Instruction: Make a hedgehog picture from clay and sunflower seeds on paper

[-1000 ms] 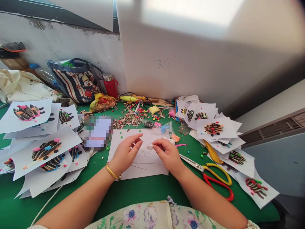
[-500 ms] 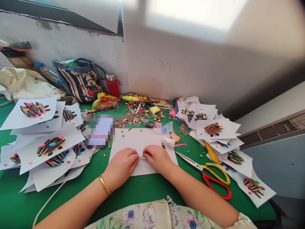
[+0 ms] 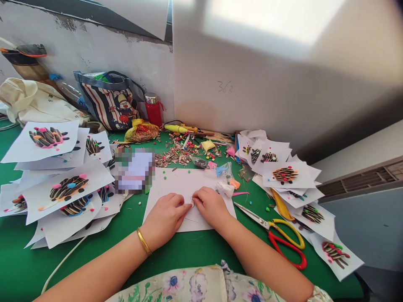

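Observation:
A white sheet of paper [image 3: 176, 184] with a faint pencil drawing lies on the green table [image 3: 189, 247] in front of me. My left hand [image 3: 165, 216], with a gold bangle on the wrist, and my right hand [image 3: 210, 206] rest on the sheet with curled fingers. Their fingertips meet at the middle and press on something small and pale that I cannot make out. A crumpled white and orange lump [image 3: 228, 186] lies just beyond my right hand.
Scissors with red and yellow handles [image 3: 277, 237] lie to the right. Sheets bearing seed pictures are stacked at left [image 3: 67, 188] and right [image 3: 285, 173]. Sunflower seeds [image 3: 171, 156] and small coloured balls litter the back. A striped bag [image 3: 108, 102] and red flask [image 3: 154, 110] stand by the wall.
Both hands came down from a raised pinch onto the paper and drew closer to me; now they press together on the sheet. The view shifted slightly.

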Action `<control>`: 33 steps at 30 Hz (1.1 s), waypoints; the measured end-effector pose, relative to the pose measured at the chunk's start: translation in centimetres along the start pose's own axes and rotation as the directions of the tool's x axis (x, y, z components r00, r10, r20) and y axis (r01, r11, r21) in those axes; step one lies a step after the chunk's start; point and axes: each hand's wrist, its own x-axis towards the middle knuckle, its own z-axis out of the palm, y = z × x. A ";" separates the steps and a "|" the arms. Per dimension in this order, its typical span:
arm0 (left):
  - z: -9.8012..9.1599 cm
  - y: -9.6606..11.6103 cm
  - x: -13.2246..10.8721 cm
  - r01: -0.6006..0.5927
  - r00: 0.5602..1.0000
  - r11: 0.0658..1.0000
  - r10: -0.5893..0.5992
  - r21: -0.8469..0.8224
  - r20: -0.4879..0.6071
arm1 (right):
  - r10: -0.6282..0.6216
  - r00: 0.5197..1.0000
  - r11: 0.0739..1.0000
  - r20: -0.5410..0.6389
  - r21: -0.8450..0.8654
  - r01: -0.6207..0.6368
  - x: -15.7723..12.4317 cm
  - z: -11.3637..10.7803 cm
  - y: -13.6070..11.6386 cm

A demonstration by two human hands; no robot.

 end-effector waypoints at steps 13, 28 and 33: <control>0.1 0.0 -0.1 0.024 1.000 1.000 -0.024 0.006 0.017 | -0.109 0.990 0.993 0.088 -0.034 0.112 -2.1 -1.5 0.2; 0.1 -0.2 0.0 0.024 1.000 0.999 -0.023 -0.026 0.018 | -0.065 0.993 0.990 0.100 0.128 0.052 -1.8 -1.6 0.9; 0.2 -0.4 0.1 0.042 0.999 0.999 -0.041 -0.033 0.021 | -0.088 0.985 0.995 0.150 0.066 0.079 -2.0 -1.8 0.7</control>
